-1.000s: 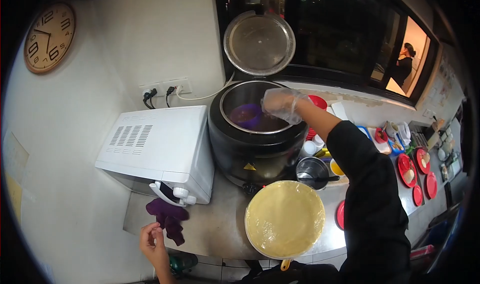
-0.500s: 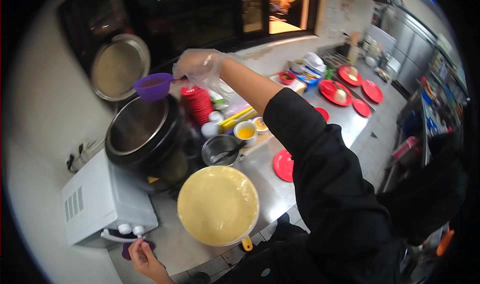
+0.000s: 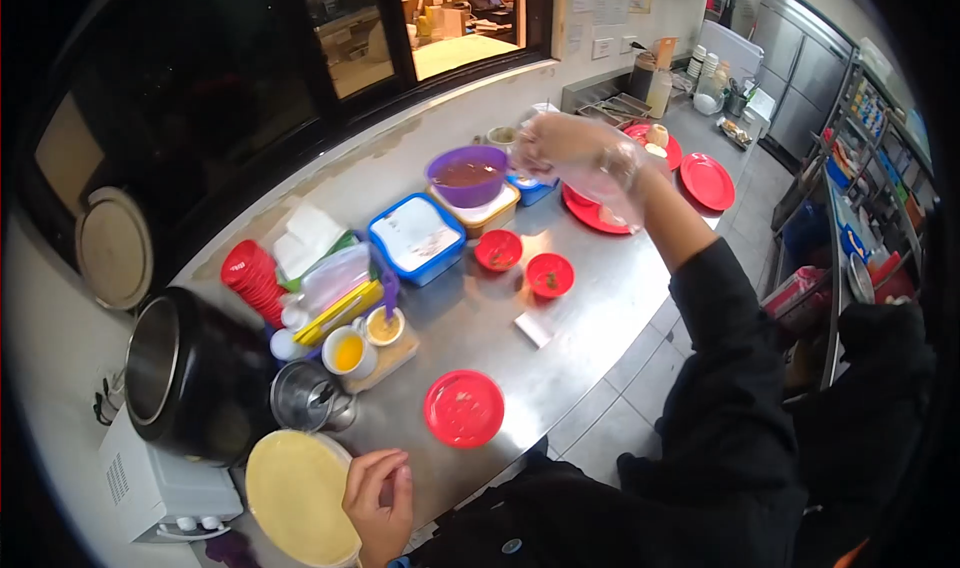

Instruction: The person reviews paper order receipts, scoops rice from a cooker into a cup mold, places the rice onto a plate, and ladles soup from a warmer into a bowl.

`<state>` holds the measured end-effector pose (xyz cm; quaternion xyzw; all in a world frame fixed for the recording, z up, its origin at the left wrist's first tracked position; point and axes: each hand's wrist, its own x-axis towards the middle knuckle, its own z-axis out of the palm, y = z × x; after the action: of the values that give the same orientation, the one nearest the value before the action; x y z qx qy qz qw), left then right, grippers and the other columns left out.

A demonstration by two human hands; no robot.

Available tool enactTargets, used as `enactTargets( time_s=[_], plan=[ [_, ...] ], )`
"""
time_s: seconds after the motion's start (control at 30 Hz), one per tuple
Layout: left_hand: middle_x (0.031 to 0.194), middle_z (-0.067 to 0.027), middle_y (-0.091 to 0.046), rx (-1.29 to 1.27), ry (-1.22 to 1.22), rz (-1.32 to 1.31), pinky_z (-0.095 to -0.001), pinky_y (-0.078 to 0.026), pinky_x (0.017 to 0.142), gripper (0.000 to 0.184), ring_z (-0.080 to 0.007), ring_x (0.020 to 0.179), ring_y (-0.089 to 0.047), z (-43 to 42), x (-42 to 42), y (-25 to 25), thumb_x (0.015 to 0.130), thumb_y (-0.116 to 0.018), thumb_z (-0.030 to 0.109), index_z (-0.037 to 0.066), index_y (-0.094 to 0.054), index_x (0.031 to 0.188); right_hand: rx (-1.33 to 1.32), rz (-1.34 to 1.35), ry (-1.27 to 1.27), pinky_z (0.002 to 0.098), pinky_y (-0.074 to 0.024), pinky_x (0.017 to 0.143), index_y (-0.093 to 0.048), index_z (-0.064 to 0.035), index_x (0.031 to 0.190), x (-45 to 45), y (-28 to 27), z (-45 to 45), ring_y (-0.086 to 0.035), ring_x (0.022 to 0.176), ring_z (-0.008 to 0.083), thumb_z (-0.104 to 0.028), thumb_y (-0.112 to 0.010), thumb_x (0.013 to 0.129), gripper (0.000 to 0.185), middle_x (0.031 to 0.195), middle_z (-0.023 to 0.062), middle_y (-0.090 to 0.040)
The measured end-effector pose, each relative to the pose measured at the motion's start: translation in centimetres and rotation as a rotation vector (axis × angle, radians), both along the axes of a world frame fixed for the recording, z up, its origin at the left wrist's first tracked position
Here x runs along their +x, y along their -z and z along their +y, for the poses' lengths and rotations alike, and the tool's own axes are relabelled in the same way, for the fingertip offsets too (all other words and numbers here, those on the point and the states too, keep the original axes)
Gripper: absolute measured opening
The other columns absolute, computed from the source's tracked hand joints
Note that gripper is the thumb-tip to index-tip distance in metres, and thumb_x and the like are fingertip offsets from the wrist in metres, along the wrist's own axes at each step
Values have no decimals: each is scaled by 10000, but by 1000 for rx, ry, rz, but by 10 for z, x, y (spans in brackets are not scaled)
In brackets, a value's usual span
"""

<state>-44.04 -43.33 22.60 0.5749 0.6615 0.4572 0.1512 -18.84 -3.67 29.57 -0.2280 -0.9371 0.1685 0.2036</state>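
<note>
My right hand (image 3: 575,153), in a clear plastic glove and blurred, is closed at the side of a purple bowl (image 3: 466,174) with brown liquid in it. The bowl is in front of a lidded tub (image 3: 490,213), near the wall. My left hand (image 3: 380,498) is bare and holds nothing, its fingers loosely bent with the thumb apart. It is beside a large round pan (image 3: 298,498) with a pale yellow top. Two small red bowls (image 3: 498,251) stand on the steel counter, below and right of the purple bowl.
A red plate (image 3: 464,409) lies on the counter. At left are a black cooker (image 3: 195,378), a metal pot (image 3: 305,396), a cup of yellow liquid (image 3: 348,352) and stacked red cups (image 3: 250,278). A blue-rimmed tub (image 3: 416,238) stands near the wall. More red plates (image 3: 707,181) are farther right.
My right hand has carried the purple bowl rightward from above the black cooker to over the counter. My left hand has moved from the white appliance to beside the pan. The view has turned right.
</note>
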Motion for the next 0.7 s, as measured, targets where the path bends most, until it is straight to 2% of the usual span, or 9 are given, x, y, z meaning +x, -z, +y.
enactTargets(
  time_s=[0.1, 0.17, 0.2, 0.27, 0.3, 0.37, 0.47, 0.5, 0.7],
  plan=[
    [898, -118, -588, -14, 71, -14, -281, -480, 686, 135, -209, 807, -581, 44, 35, 10, 756, -582, -23, -12, -616, 886, 15, -147, 41, 271, -370, 518, -453, -15, 576, 75, 16, 29, -485, 576, 121, -76, -541, 723, 182, 591, 21, -517],
    [904, -116, -589, -26, 94, 14, -280, -483, 680, 140, -207, 806, -583, 66, 56, 12, 756, -585, -19, -9, -620, 892, -283, -25, 482, 265, -399, 525, -521, -9, 604, 114, 29, 40, -517, 577, 130, -75, -551, 720, 137, 604, 40, -546],
    [905, -115, -590, -53, 104, 14, -280, -484, 682, 141, -208, 803, -584, 75, 64, 13, 758, -591, -12, -3, -624, 894, -291, -26, 473, 265, -399, 525, -521, -9, 604, 134, 40, 52, -517, 577, 130, -75, -551, 720, 137, 604, 40, -546],
    [906, -113, -591, -89, 110, 17, -280, -485, 685, 141, -210, 800, -585, 90, 79, 14, 759, -596, -4, 3, -628, 896, -285, -80, 625, 326, -460, 632, -635, -50, 707, 169, 73, 79, -602, 675, 255, -242, -570, 719, 203, 724, 125, -633],
    [909, -113, -592, -109, 120, 37, -281, -485, 686, 139, -211, 803, -586, 97, 86, 12, 758, -601, -1, 7, -630, 894, -293, -79, 620, 326, -460, 632, -635, -50, 707, 178, 85, 85, -602, 675, 255, -242, -570, 719, 203, 724, 125, -633],
    [911, -113, -593, -134, 128, 60, -281, -486, 687, 138, -212, 805, -587, 109, 96, 13, 758, -606, 2, 11, -632, 893, -240, -36, 782, 341, -466, 676, -629, -49, 706, 195, 108, 95, -609, 730, 260, -247, -569, 717, 206, 740, 138, -626],
    [920, -115, -595, -150, 141, 112, -281, -485, 687, 142, -212, 811, -588, 123, 109, 12, 757, -607, 3, 17, -634, 896, -158, -2, 884, 364, -467, 734, -637, -64, 729, 223, 166, 135, -606, 800, 270, -229, -553, 725, 185, 777, 145, -622],
    [923, -115, -596, -174, 133, 120, -280, -484, 688, 141, -212, 811, -588, 128, 116, 6, 758, -609, 6, 18, -635, 895, -169, -120, 954, 381, -461, 776, -635, -65, 754, 212, 144, 120, -592, 844, 284, -225, -538, 734, 189, 799, 137, -621],
    [928, -113, -597, -230, 122, 154, -287, -479, 707, 138, -218, 818, -589, 142, 125, 4, 757, -615, 22, 23, -637, 894, 55, -107, 968, 388, -462, 763, -617, -68, 723, 226, 181, 135, -587, 801, 284, -259, -539, 759, 209, 769, 111, -614]
  ],
)
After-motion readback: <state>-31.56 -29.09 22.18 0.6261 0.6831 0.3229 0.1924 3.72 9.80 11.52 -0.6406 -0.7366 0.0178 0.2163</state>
